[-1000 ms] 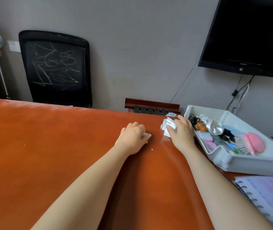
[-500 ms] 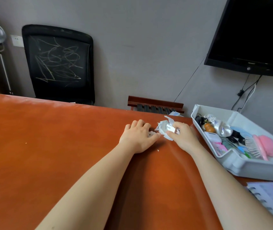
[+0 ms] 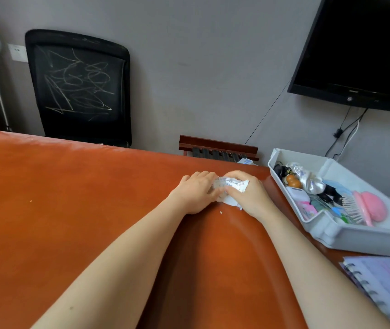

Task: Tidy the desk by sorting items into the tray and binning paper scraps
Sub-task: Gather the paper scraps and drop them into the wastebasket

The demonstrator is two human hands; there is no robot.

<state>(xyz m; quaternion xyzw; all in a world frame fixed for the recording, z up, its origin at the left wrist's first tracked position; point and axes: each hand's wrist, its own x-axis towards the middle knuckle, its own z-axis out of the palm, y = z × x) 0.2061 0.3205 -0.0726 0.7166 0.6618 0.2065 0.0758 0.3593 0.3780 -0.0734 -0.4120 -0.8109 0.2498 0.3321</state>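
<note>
Crumpled white paper scraps [image 3: 230, 189] lie bunched on the orange desk [image 3: 70, 210], squeezed between both my hands. My left hand [image 3: 195, 192] curls its fingers against the scraps from the left. From the right, my right hand [image 3: 249, 195] grips them, fingers folded over the top. A tiny white crumb [image 3: 221, 212] sits on the desk just below the hands. The white tray [image 3: 345, 236] stands to the right, holding a pink hairbrush [image 3: 369, 206], a silvery pouch [image 3: 307, 180] and several small items.
A spiral notebook [image 3: 383, 286] lies at the desk's near right corner. Beyond the far edge are a black chair [image 3: 77, 89], a dark wooden rack [image 3: 217, 150] and a wall-mounted screen [image 3: 360, 51]. A small blue-white packet [image 3: 246, 161] rests by the far edge.
My left hand slid right and met my right hand, which pulled the scraps leftward and closed over them. The scraps are now bunched between both hands.
</note>
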